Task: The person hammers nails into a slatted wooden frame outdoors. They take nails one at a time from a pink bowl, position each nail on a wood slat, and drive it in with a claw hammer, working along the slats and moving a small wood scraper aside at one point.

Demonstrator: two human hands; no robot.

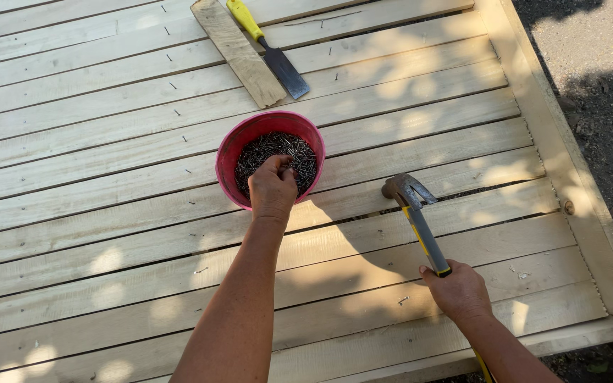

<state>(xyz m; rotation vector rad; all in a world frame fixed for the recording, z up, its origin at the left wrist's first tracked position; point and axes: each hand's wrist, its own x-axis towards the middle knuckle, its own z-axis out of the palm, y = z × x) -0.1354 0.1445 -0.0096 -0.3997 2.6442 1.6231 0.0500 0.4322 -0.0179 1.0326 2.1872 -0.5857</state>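
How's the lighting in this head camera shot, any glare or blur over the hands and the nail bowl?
Head view: dappled sun blotches on the slatted wood panel; shade covers the left hand in the pink bowl and the right hand gripping the hammer. All sharp, no harsh glare.

Left hand point(272, 188) fingers pinched downward; right hand point(459, 291) fist closed.

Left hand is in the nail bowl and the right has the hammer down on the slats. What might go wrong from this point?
1. The left hand digs into loose nails in the pink bowl; sharp points may prick the fingers.
2. The bowl might tip and spill nails through the gaps between the wooden slats.
3. The right hand grips the claw hammer low on the handle, so a swing may be less controlled.
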